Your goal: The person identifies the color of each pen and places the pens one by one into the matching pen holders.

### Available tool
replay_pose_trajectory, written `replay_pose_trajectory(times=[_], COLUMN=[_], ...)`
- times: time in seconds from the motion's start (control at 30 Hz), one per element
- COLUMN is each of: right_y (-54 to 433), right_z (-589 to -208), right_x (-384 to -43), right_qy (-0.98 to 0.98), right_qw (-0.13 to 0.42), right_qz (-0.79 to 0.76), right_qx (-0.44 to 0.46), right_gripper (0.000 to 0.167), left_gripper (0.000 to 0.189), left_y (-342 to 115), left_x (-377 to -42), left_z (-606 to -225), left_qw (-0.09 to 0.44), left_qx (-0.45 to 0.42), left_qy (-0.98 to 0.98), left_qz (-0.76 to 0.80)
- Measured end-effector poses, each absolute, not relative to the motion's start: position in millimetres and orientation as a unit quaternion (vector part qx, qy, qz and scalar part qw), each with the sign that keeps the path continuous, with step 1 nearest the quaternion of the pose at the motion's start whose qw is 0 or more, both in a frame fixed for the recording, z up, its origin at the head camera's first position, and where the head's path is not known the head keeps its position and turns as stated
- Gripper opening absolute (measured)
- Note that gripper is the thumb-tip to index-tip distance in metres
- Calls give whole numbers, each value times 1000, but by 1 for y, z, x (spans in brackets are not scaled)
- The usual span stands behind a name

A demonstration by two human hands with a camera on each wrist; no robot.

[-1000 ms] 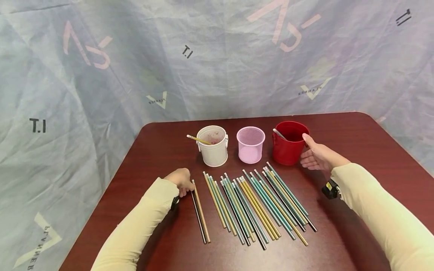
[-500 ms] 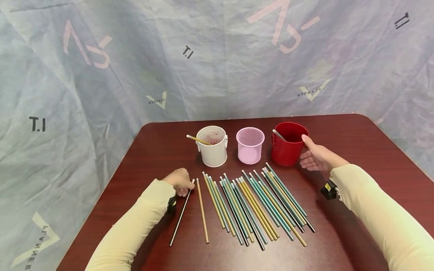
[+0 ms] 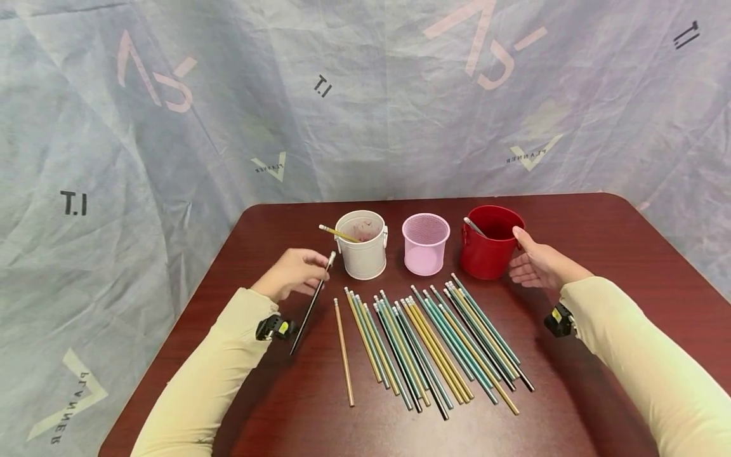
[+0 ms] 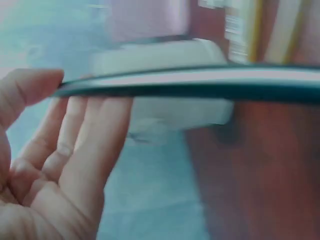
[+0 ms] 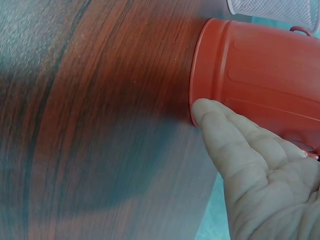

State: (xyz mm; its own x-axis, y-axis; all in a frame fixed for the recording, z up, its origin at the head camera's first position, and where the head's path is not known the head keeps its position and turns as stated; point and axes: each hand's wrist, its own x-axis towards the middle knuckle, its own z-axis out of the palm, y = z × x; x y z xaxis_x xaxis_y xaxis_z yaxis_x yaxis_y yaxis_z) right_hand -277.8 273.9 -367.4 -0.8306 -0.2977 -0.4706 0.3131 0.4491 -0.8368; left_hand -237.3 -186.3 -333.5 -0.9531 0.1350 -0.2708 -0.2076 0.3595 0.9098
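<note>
My left hand (image 3: 294, 273) pinches a black pencil (image 3: 311, 311) near its white eraser, between thumb and fingertips. The pencil slants down toward me, left of the white bucket (image 3: 364, 260). In the left wrist view the same pencil (image 4: 210, 82) crosses in front of that bucket, blurred. My right hand (image 3: 542, 263) rests against the right side of the red bucket (image 3: 485, 261), thumb at the rim and fingers extended along the wall. One grey pencil (image 3: 475, 227) leans in the red bucket; a yellow pencil (image 3: 342, 235) leans in the white one.
A pink mesh cup (image 3: 424, 255) stands between the two buckets. A lone tan pencil (image 3: 344, 355) lies left of a fanned row of several teal, yellow and black pencils (image 3: 436, 352) on the dark red table (image 3: 274, 419). A grey printed cloth (image 3: 365, 127) hangs behind.
My left hand has separated the black pencil from the tan one, then raised it up and away from me toward the white bucket. The right hand stays at the red bucket.
</note>
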Motion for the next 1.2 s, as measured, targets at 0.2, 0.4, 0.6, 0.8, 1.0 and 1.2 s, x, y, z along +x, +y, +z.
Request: replay_pose_trajectory(times=[0.2, 0.4, 0.6, 0.8, 1.0, 1.2], right_y=[276, 277, 277, 276, 274, 275], right_z=[-367, -368, -368, -369, -370, -367], right_x=[-277, -278, -279, -280, -279, -278], right_qy=[804, 808, 809, 808, 807, 811], right_qw=[283, 280, 283, 286, 285, 281], right_qz=[-523, -519, -516, -515, -517, -513], right_qx=[2, 2, 2, 7, 8, 9], right_gripper=[105, 104, 102, 102, 102, 103], left_gripper=[17, 22, 21, 18, 17, 14], left_y=[-165, -135, -105, -68, -38, -21], left_x=[-231, -232, -245, -262, -270, -270], left_z=[-303, -294, -283, -282, -289, -295], left_qw=[-134, -322, -353, -315, -279, -267], left_qx=[8, 59, 39, -4, -14, 10], left_qy=[655, 452, 396, 427, 480, 502], left_qz=[744, 830, 847, 847, 832, 823])
